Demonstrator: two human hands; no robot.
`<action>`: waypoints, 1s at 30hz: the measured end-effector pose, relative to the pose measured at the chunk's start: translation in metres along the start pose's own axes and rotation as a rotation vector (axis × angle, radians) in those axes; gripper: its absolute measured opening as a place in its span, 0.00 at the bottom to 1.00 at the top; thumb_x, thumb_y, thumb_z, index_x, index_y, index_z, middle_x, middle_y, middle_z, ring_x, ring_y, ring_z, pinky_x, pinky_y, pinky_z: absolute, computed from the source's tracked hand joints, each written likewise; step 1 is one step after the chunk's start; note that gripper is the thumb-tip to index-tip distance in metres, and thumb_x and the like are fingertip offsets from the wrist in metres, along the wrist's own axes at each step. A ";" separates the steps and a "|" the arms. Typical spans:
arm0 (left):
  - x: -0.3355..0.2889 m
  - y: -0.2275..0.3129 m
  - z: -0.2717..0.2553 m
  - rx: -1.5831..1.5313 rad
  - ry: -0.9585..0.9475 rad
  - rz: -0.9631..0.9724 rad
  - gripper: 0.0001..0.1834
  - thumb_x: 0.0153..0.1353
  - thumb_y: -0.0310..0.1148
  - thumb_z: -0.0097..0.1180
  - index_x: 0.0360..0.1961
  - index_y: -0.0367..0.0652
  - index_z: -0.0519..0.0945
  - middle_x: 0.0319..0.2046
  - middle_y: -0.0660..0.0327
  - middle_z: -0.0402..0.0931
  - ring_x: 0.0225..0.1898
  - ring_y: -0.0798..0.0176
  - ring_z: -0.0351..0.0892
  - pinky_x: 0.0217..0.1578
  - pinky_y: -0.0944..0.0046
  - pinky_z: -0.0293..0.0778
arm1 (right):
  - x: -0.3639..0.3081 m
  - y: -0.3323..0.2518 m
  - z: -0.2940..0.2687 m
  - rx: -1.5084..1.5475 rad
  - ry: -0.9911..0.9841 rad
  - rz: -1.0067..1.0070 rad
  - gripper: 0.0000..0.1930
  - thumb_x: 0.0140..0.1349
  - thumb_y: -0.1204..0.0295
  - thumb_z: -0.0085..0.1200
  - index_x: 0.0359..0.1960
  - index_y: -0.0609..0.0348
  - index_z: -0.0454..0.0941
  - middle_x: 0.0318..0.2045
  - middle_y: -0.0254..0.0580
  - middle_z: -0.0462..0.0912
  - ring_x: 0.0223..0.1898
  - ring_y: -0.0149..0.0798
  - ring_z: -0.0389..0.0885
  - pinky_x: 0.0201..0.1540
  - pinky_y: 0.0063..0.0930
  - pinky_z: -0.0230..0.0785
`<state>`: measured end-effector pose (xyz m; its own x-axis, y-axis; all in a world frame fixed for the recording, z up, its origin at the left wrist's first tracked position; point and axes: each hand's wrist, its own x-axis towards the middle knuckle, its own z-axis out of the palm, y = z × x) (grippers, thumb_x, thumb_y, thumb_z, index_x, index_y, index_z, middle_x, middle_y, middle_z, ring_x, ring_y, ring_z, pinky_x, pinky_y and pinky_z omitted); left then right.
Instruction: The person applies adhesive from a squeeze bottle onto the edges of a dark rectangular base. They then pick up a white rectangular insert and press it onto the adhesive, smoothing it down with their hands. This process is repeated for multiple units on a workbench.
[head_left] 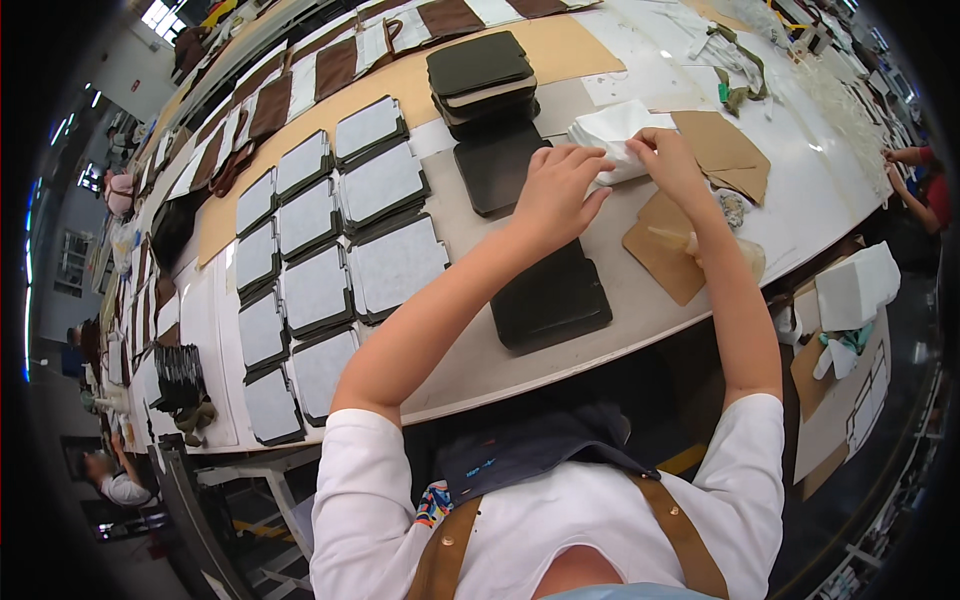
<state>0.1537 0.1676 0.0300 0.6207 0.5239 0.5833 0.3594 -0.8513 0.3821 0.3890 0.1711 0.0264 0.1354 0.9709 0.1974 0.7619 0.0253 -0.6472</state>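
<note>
A stack of thin white sheets [603, 124] lies toward the right of the worktable. At the near right corner of the stack, my right hand [668, 165] is closed in a pinch on a white sheet. My left hand [560, 196] is beside the stack's left edge, fingers stretched and apart, with nothing visible in it. Under and around my left forearm lie a dark flat panel [488, 172] and a nearer dark panel [552, 305]. Behind them stands a tall stack of dark panels [480, 62] with a light layer between.
Rows of dark pieces topped with pale grey sheets [385, 185] cover the table's left part. Brown cardboard pieces [725, 150] and a translucent bottle [748, 258] are by my right forearm. Brown and white strips [335, 65] line the far side. A person's arm [908, 180] shows at far right.
</note>
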 end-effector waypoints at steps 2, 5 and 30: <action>0.005 -0.014 0.016 0.097 -0.014 0.028 0.20 0.63 0.35 0.63 0.56 0.45 0.79 0.54 0.59 0.79 0.60 0.52 0.72 0.66 0.48 0.58 | 0.008 0.005 -0.007 0.276 0.002 0.102 0.11 0.67 0.65 0.59 0.40 0.62 0.84 0.32 0.42 0.86 0.34 0.37 0.85 0.38 0.37 0.77; 0.012 -0.023 0.027 0.192 -0.121 0.017 0.25 0.63 0.38 0.64 0.60 0.44 0.77 0.57 0.57 0.77 0.62 0.51 0.70 0.66 0.47 0.58 | 0.015 0.025 -0.042 0.934 0.223 0.329 0.10 0.70 0.66 0.57 0.45 0.60 0.82 0.41 0.38 0.86 0.40 0.35 0.83 0.45 0.36 0.79; -0.122 0.091 -0.107 -1.214 0.096 -0.979 0.27 0.79 0.49 0.45 0.61 0.35 0.76 0.52 0.60 0.80 0.51 0.70 0.78 0.53 0.69 0.72 | -0.190 -0.131 0.028 0.994 -0.018 0.077 0.13 0.68 0.70 0.62 0.48 0.67 0.80 0.39 0.36 0.83 0.43 0.27 0.78 0.48 0.21 0.68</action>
<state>0.0361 0.0292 0.0697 0.4277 0.8803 -0.2054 -0.2043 0.3155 0.9267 0.2458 -0.0100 0.0533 0.1463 0.9815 0.1235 -0.1259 0.1423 -0.9818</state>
